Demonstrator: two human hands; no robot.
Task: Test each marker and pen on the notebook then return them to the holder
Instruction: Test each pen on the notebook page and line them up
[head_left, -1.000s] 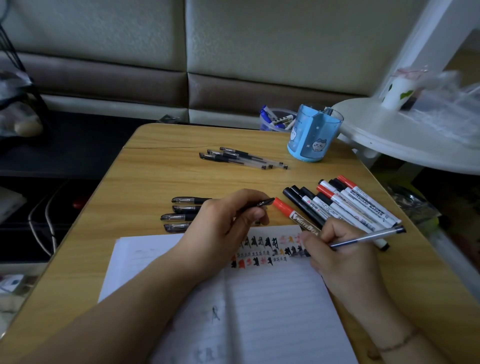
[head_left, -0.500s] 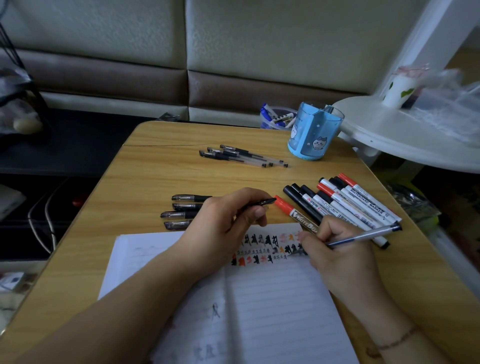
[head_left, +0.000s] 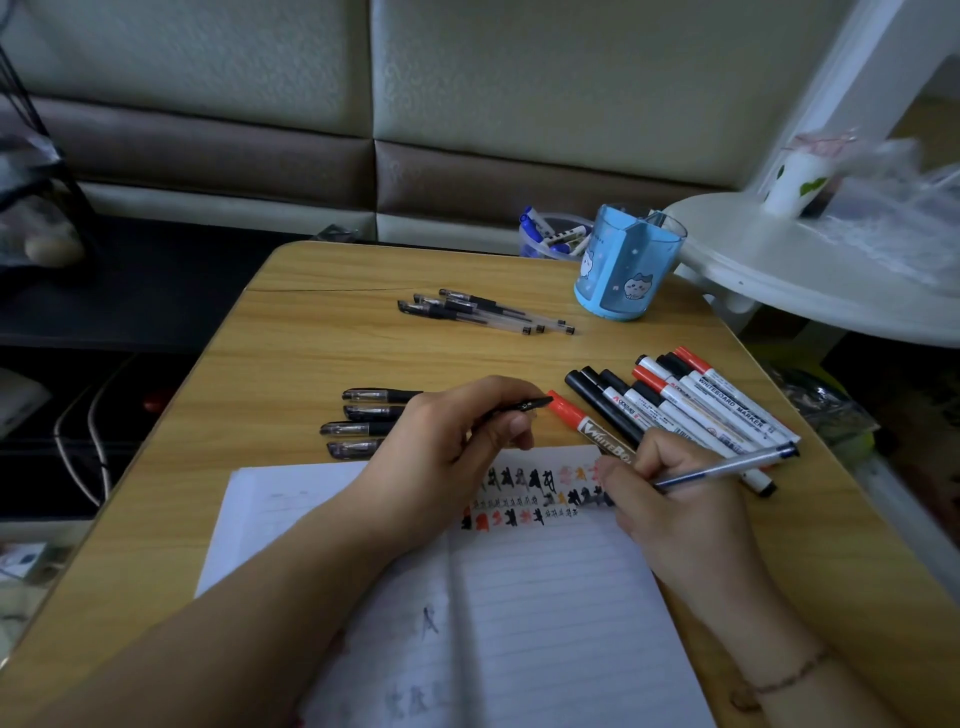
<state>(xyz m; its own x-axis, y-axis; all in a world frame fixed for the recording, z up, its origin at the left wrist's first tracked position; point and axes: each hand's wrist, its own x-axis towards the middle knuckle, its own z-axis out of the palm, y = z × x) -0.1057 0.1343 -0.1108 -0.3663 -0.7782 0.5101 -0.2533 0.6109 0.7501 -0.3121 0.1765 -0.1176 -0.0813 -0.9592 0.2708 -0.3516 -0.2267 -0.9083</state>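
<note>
Since a second ago little has changed: our right hand (head_left: 675, 499) has crept slightly toward nine o'clock along the rows of test marks (head_left: 535, 493) on the notebook (head_left: 545, 597), and the pen (head_left: 727, 465) has tilted a touch flatter. Our right fingers (head_left: 618, 475) are closed round the pen near its tip, which they hide, so we cannot tell whether it touches the paper. Our left hand (head_left: 447, 447) has stayed put, its fingers pinched shut on what we take to be the pen's black cap (head_left: 519, 405), heel resting on the page. We judge this pen is mid-test, one more mark going down at the right end of the rows.

The holder (head_left: 628, 265) stands at one o'clock, near the far bench (head_left: 322, 332) edge, and it looks empty from here. The markers (head_left: 691, 410) lie in a fanned row at two o'clock, the nearest one touching the notebook's top edge just beside our right hand. Four capped pens (head_left: 363, 421) lie at eleven o'clock, partly under our left hand, and a clear-barrelled cluster (head_left: 488, 312) lies at twelve.

Open room: the bare strip between the markers and the holder gives a clean path for returns. The tightest spot is the right bench edge, where the outer markers lie close to the rim; a sweep of the right wrist could roll one off.
</note>
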